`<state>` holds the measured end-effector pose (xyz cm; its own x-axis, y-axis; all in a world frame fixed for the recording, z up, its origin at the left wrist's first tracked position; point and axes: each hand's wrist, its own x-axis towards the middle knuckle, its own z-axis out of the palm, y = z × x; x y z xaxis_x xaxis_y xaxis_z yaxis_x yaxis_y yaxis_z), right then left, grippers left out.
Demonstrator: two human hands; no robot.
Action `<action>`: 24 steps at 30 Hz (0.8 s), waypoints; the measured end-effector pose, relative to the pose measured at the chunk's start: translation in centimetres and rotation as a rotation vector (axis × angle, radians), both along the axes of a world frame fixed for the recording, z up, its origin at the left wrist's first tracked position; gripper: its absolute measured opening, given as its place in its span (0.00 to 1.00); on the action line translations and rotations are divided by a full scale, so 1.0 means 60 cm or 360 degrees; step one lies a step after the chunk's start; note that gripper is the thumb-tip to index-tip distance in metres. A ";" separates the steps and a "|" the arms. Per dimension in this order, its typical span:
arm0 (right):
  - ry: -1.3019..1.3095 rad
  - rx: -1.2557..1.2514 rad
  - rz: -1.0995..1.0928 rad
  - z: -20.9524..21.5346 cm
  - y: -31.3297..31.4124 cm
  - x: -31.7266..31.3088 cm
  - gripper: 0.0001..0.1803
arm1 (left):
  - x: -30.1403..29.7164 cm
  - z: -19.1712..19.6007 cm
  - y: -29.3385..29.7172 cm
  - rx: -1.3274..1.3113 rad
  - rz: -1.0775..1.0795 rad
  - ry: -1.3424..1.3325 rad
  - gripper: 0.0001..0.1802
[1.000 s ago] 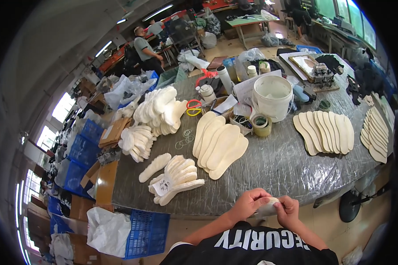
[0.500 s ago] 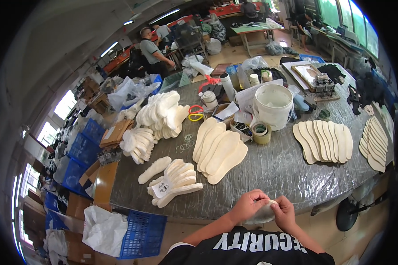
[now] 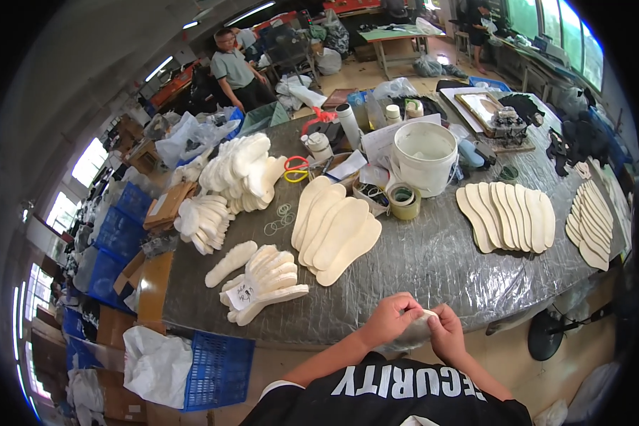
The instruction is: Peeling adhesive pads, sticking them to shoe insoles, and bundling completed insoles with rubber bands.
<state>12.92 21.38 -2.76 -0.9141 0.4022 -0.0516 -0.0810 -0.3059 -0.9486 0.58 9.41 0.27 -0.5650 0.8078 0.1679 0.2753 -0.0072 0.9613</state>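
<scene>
At the table's near edge, my left hand [image 3: 392,319] and my right hand [image 3: 447,334] meet, both closed in a pinch. Between the fingertips is a small cream-coloured piece [image 3: 426,314], mostly hidden, so its full shape cannot be made out. Ahead of my left hand lies a fanned row of cream insoles [image 3: 339,234]. To the left, a bundle of fleecy insoles [image 3: 271,280] bears a white paper tag [image 3: 241,295], with a single fleecy insole [image 3: 231,263] beside it. Another fanned row of insoles [image 3: 508,219] lies to the right.
Fleecy insoles are piled [image 3: 241,172] at the far left of the table [image 3: 334,312]. Farther back stand a white bucket [image 3: 424,157], tape rolls [image 3: 405,201] and scissors [image 3: 296,169]. A blue crate [image 3: 219,370] sits low left; a black round base [image 3: 545,335] stands right. A co-worker [image 3: 233,71] stands beyond.
The whole view has shifted, so the table and its things sit farther left and slightly higher. My hands remain together in a pinch. The standing co-worker has turned toward the table.
</scene>
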 end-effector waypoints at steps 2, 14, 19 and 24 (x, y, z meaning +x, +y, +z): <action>-0.0079 0.0047 0.0012 0.007 0.000 0.001 0.05 | 0.006 -0.004 0.004 -0.0002 0.0014 0.0198 0.06; 0.0637 -0.0884 0.0103 0.014 0.049 -0.028 0.06 | -0.043 0.040 -0.005 -0.0078 0.0022 0.0781 0.28; 0.0815 -0.0876 0.0162 0.012 0.046 -0.033 0.08 | -0.021 0.060 0.004 -0.0114 0.0107 0.1053 0.23; 0.0947 -0.0904 0.0203 0.009 0.041 -0.024 0.10 | -0.004 0.074 0.007 -0.0098 0.0063 0.1127 0.19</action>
<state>11.50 23.82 -2.21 -0.8896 0.3521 0.2910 -0.4525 -0.7660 -0.4566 0.31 9.85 4.70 -0.3662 0.8086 0.4604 0.8328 0.0642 0.5498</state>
